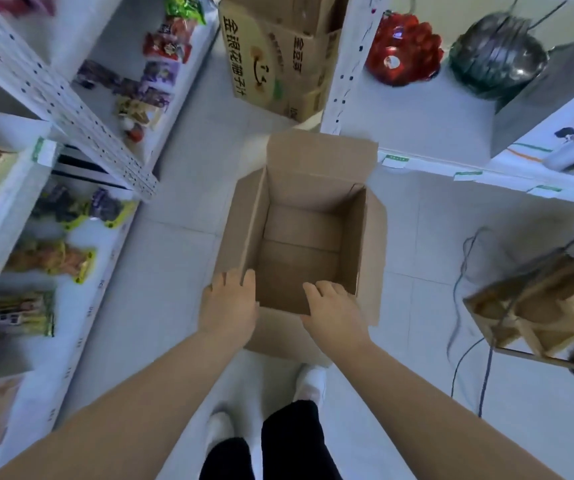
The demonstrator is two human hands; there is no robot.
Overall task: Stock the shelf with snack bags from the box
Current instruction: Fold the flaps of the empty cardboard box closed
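An open brown cardboard box [299, 258] stands on the floor in front of me, its flaps up. Its inside is bare, with no bags showing. My left hand [230, 303] lies over the box's near left corner, and my right hand [334, 310] curls over the near rim; both grip the box. On my left the white shelf [81, 306] carries snack bags: yellow-edged ones [50, 258], a green one [19, 313], purple ones [71, 206]. More bags [166, 46] lie on the further shelf section.
Printed cartons [261, 57] are stacked behind the box. A right-hand shelf holds a red packet [401, 46] and metal bowls [497, 57]. A wooden crate [538, 306] and loose cables [465, 306] sit at the right. My white-socked foot [310, 382] touches the box's near side.
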